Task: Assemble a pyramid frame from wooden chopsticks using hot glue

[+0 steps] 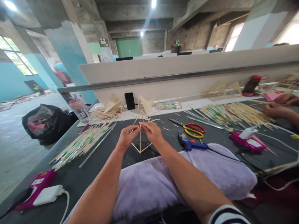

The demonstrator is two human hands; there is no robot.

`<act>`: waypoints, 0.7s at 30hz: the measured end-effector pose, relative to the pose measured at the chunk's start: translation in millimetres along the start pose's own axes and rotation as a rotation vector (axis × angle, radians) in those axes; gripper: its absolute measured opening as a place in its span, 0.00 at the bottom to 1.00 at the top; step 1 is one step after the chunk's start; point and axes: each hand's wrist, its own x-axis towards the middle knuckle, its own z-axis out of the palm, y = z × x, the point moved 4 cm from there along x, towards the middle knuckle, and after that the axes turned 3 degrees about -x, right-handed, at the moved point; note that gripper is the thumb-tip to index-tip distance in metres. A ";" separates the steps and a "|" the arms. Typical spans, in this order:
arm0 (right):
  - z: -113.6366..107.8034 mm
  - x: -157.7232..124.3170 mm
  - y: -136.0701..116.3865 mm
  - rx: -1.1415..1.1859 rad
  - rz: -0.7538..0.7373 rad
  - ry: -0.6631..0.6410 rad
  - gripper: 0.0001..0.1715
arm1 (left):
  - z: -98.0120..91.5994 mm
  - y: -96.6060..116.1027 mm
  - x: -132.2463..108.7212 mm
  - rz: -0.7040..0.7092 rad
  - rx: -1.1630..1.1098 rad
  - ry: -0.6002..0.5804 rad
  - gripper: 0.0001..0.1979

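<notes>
A small pyramid-like frame of thin wooden sticks [140,143] stands on the dark table in front of me, one corner pointing toward me. My left hand [127,136] pinches the frame partway up, below its peak. From the other side my right hand [153,133] closes thumb and fingers at the same spot, and the fingertips nearly meet. Whatever small piece may lie between them is hidden. Right of my hands lie cutters with red and yellow handles [195,132] and a blue glue gun [191,144], its cable running right.
Stick bundles lie left [81,144] and right [215,115]. Behind stand a phone [130,101], a finished-looking stick frame with a cloth-like panel [147,104] and a cup [80,112]. Purple power strips [249,143] trail cables. A lilac cushion [144,186] covers the near edge. Another person's hand [275,110] works far right.
</notes>
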 end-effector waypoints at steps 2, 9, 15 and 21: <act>0.5 0.0 1.7 0.027 0.022 0.006 0.15 | 0.6 1.5 0.5 0.000 0.015 -0.012 0.10; 2.7 -0.3 9.7 0.082 0.112 0.033 0.14 | 4.6 6.5 1.0 0.005 0.037 -0.012 0.10; 0.0 0.3 6.7 0.096 0.117 0.034 0.13 | 5.3 8.6 1.3 0.008 0.052 -0.010 0.10; -1.1 2.0 5.9 0.185 0.225 0.066 0.09 | 6.7 10.6 0.7 0.028 0.066 -0.034 0.10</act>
